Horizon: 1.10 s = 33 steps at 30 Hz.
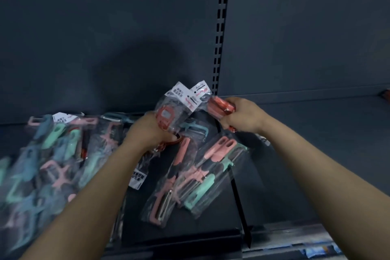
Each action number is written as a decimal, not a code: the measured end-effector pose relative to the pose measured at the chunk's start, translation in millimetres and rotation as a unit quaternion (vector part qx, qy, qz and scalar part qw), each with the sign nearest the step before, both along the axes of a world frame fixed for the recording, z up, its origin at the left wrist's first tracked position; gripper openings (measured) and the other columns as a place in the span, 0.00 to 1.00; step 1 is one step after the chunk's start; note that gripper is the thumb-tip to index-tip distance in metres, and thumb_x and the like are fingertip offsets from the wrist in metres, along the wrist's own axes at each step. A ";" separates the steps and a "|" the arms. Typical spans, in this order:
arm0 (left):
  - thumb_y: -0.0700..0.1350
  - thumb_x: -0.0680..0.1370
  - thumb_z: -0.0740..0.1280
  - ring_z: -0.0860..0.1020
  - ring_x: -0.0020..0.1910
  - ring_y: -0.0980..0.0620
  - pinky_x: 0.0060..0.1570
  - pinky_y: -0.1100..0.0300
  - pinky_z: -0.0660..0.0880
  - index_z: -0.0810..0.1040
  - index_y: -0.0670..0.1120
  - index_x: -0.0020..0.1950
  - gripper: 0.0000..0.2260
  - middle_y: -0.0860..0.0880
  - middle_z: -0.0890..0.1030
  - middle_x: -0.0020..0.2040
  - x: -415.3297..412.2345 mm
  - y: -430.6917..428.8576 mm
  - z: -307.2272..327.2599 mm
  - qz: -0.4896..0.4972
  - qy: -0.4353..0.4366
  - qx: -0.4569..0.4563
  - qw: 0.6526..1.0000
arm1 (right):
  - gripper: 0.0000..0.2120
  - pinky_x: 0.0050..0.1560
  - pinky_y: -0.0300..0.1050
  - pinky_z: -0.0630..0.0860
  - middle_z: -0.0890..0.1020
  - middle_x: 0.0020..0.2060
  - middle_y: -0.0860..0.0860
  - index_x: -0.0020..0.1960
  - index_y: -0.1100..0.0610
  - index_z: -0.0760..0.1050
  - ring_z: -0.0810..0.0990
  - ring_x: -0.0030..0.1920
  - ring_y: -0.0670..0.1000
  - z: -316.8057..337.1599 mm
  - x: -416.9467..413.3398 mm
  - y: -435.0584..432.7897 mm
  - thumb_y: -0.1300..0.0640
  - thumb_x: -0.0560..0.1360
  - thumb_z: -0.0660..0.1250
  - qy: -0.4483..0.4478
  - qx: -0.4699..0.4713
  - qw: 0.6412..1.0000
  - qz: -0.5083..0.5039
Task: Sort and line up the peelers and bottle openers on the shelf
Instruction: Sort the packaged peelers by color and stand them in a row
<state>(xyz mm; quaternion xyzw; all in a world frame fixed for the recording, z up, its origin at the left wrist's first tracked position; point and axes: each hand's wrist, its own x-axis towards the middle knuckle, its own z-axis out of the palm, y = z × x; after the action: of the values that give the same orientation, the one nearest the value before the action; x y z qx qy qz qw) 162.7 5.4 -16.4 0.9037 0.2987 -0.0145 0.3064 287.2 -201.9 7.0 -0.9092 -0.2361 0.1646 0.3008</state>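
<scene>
The dark back panel [105,27] is filling the upper half of the frame, with a slotted upright [219,27] running down it right of centre. The shelf [316,154] is spreading across the lower half. Its right part is lying bare and giving open room, and its front edge is crossing the bottom of the frame.

A blurred heap of peelers [52,154] in pink, mint and blue is crowding the lower left, reaching to the left edge. At centre a fan of bagged pink and mint peelers [202,171] is lying flat. Their long axes are running from lower left to upper right, handles toward the upper right. A thin black divider [238,202] is slanting just beside them on the right, bounding that group.

Above the fan, near the foot of the back panel, I am holding two packets. My left hand [147,131] is curling round the lower end of a bagged red bottle opener [166,116], whose white header card is pointing to the upper right. My right hand [242,116] is clamping a red-handled packet [219,105]. Its long axis is running from upper left to lower right, card toward the upper left. The two header cards are overlapping between my hands.
</scene>
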 end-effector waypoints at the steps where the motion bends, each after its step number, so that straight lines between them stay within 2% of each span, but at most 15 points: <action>1: 0.52 0.61 0.80 0.77 0.56 0.44 0.55 0.53 0.74 0.70 0.44 0.64 0.36 0.44 0.79 0.58 2.2 -4.5 -1.4 0.011 0.016 0.030 0.999 | 0.19 0.31 0.37 0.70 0.79 0.35 0.46 0.50 0.50 0.74 0.77 0.35 0.45 -0.6 -0.4 3.9 0.58 0.60 0.71 0.004 0.001 1.000 0.007; 3: 0.55 0.59 0.80 0.73 0.61 0.40 0.58 0.49 0.73 0.60 0.39 0.70 0.48 0.40 0.74 0.63 8.3 -14.5 -4.3 0.026 0.053 0.085 0.995 | 0.20 0.32 0.38 0.70 0.79 0.36 0.47 0.52 0.52 0.74 0.78 0.36 0.47 -2.1 -0.9 9.5 0.58 0.61 0.72 -0.001 -0.005 1.000 0.019; 4: 0.57 0.59 0.80 0.72 0.62 0.40 0.58 0.48 0.72 0.60 0.39 0.70 0.49 0.39 0.73 0.64 11.2 -19.0 -5.1 0.028 0.063 0.102 0.992 | 0.21 0.34 0.39 0.71 0.79 0.37 0.48 0.53 0.53 0.74 0.78 0.38 0.48 -2.6 -0.9 10.9 0.58 0.61 0.72 -0.009 -0.011 1.000 0.027; 6: 0.57 0.60 0.79 0.74 0.60 0.41 0.53 0.53 0.73 0.65 0.40 0.65 0.42 0.41 0.75 0.61 15.3 -22.4 -4.4 0.030 0.067 0.114 0.991 | 0.22 0.36 0.40 0.72 0.78 0.39 0.48 0.55 0.53 0.73 0.77 0.40 0.50 -3.0 -0.5 11.2 0.58 0.62 0.72 -0.017 -0.020 0.999 0.046; 9: 0.54 0.61 0.79 0.76 0.49 0.44 0.43 0.57 0.71 0.70 0.45 0.51 0.27 0.45 0.78 0.51 13.5 -17.0 -1.9 0.028 0.072 0.106 0.991 | 0.25 0.37 0.41 0.73 0.79 0.41 0.49 0.58 0.53 0.71 0.78 0.39 0.49 -4.9 0.7 8.9 0.59 0.62 0.72 -0.012 -0.024 0.997 0.072; 12: 0.53 0.60 0.79 0.77 0.43 0.47 0.42 0.58 0.73 0.74 0.45 0.45 0.22 0.47 0.78 0.45 7.5 -10.9 -2.1 0.024 0.084 0.062 0.994 | 0.30 0.41 0.43 0.77 0.80 0.44 0.50 0.62 0.52 0.69 0.79 0.41 0.50 -7.4 -0.1 8.8 0.59 0.62 0.73 -0.003 -0.026 0.996 0.086; 15: 0.48 0.60 0.79 0.78 0.39 0.49 0.37 0.60 0.72 0.77 0.44 0.43 0.18 0.47 0.80 0.41 1.4 -6.9 -1.9 0.040 0.069 0.028 0.996 | 0.33 0.38 0.43 0.76 0.79 0.45 0.49 0.64 0.52 0.66 0.78 0.40 0.49 -9.0 -3.1 10.6 0.57 0.62 0.73 -0.009 -0.028 0.995 0.098; 19: 0.43 0.62 0.78 0.75 0.32 0.54 0.28 0.64 0.68 0.75 0.47 0.35 0.12 0.50 0.78 0.34 -5.8 -6.3 3.3 0.070 0.046 -0.021 0.996 | 0.29 0.36 0.44 0.77 0.78 0.43 0.49 0.62 0.51 0.68 0.79 0.40 0.50 -7.8 -6.2 13.0 0.57 0.62 0.72 -0.012 0.000 0.994 0.107; 23: 0.42 0.64 0.77 0.75 0.32 0.53 0.26 0.64 0.66 0.76 0.45 0.38 0.11 0.49 0.78 0.35 -18.1 -4.9 6.0 0.107 0.055 -0.049 0.992 | 0.29 0.38 0.45 0.77 0.78 0.44 0.50 0.62 0.52 0.68 0.79 0.40 0.50 -7.0 -11.9 16.2 0.56 0.62 0.73 -0.017 0.013 0.991 0.132; 27: 0.44 0.64 0.77 0.73 0.34 0.53 0.26 0.62 0.65 0.73 0.44 0.40 0.14 0.48 0.75 0.38 -29.8 0.9 12.0 0.130 0.060 -0.031 0.989 | 0.30 0.43 0.48 0.78 0.78 0.47 0.52 0.64 0.55 0.67 0.78 0.44 0.53 -5.3 -21.1 25.4 0.57 0.64 0.73 -0.023 0.017 0.987 0.157; 33: 0.41 0.66 0.76 0.76 0.28 0.51 0.27 0.63 0.69 0.77 0.41 0.39 0.09 0.46 0.80 0.32 -44.4 14.1 9.5 0.187 -0.048 -0.110 0.975 | 0.32 0.38 0.43 0.74 0.77 0.47 0.51 0.67 0.55 0.65 0.77 0.43 0.52 -4.9 -36.4 31.1 0.56 0.65 0.72 -0.036 0.026 0.989 0.141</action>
<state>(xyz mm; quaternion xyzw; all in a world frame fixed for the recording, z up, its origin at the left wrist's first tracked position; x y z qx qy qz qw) 118.3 19.5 -6.9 0.7924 0.4437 0.0533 0.4153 250.7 -170.9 2.1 -0.8641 -0.3768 0.1666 0.2891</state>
